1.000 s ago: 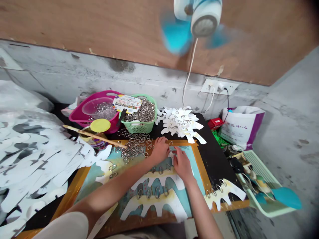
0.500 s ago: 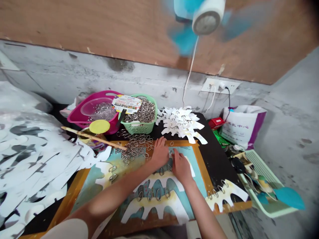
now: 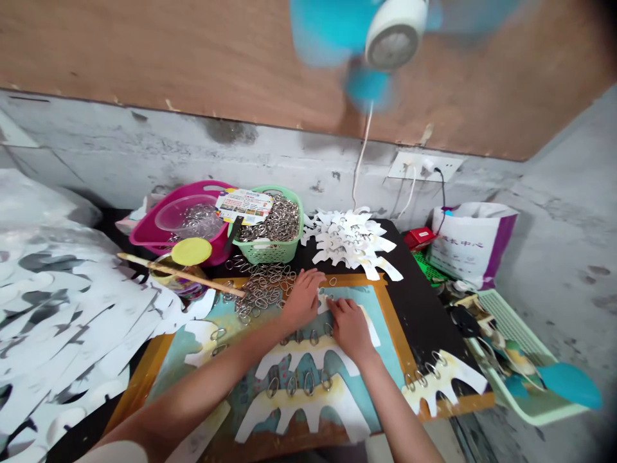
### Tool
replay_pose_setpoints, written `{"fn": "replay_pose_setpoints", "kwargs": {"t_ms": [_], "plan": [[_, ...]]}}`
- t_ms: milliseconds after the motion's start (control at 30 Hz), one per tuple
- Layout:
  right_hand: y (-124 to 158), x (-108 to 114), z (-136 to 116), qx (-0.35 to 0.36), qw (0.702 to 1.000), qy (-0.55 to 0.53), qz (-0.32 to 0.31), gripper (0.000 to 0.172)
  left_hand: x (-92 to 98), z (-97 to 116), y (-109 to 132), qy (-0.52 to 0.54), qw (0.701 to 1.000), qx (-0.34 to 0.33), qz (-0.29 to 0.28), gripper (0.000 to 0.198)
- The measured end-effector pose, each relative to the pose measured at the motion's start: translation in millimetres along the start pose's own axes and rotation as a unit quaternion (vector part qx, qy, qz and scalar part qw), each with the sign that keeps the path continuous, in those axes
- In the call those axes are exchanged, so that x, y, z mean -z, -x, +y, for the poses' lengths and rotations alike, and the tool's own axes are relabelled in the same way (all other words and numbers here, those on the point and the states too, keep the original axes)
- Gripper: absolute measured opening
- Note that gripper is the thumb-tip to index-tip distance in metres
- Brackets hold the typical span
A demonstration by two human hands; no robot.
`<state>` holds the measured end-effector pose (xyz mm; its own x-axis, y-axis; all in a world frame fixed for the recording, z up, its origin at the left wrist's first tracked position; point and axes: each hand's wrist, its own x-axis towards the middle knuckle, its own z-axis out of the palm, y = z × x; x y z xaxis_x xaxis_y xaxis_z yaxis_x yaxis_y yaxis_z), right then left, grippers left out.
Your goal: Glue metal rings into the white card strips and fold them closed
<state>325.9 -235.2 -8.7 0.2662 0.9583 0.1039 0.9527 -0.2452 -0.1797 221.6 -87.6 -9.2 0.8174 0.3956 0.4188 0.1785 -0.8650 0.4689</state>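
My left hand [image 3: 304,299] lies over the far part of the blue sheet [image 3: 226,379], fingers stretched out and held close together. Beside it, my right hand [image 3: 351,326] reaches left with its index finger extended, touching a small white cut-out [image 3: 324,305] with metal rings at its top edge. Both thumbs are mostly hidden. Nearer to me lie two white arched cut-outs, a middle one [image 3: 308,352] and a front one [image 3: 303,406], each with yellowish glue-like smears and several oval metal rings along the top. Loose metal rings [image 3: 263,290] are heaped left of my left hand.
Behind stand a green basket of rings [image 3: 265,252] and a magenta basket [image 3: 144,222]. A stick [image 3: 183,273] rests across a tin [image 3: 186,292]. White cut-outs with rings [image 3: 354,241] are piled at the back; plain ones [image 3: 62,302] fill the left. A fan [image 3: 395,42] spins above.
My left hand has shifted slightly left. My right index finger now reaches further left onto the white cut-out. The whole view has tilted a little.
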Motion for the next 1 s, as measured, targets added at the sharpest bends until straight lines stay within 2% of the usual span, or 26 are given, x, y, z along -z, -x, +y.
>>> {"fn": "replay_pose_setpoints", "kwargs": {"t_ms": [100,200,467,700,867,1000], "plan": [[0,-1,2,0.005,1.000,0.000,-0.007,0.054,6.9,-7,0,0.041,0.993,-0.078,-0.079,0.056],[-1,-1,3,0.008,1.000,-0.001,-0.009,0.052,6.9,-12,-2,0.053,0.986,-0.103,-0.122,0.061],[2,-2,5,0.016,1.000,-0.021,-0.004,0.052,-0.1,-20,-1,0.033,0.988,-0.116,-0.101,0.056],[4,-4,7,-0.001,0.998,-0.052,0.023,0.049,2.8,-21,-5,-0.052,0.971,-0.181,-0.147,0.050],[-3,-1,10,-0.015,0.997,-0.063,0.028,0.037,2.2,-20,-8,-0.075,0.964,-0.204,-0.153,0.051],[-10,-1,7,-0.024,0.998,-0.056,0.026,0.027,3.4,-18,-8,-0.055,0.969,-0.190,-0.146,0.055]]}}
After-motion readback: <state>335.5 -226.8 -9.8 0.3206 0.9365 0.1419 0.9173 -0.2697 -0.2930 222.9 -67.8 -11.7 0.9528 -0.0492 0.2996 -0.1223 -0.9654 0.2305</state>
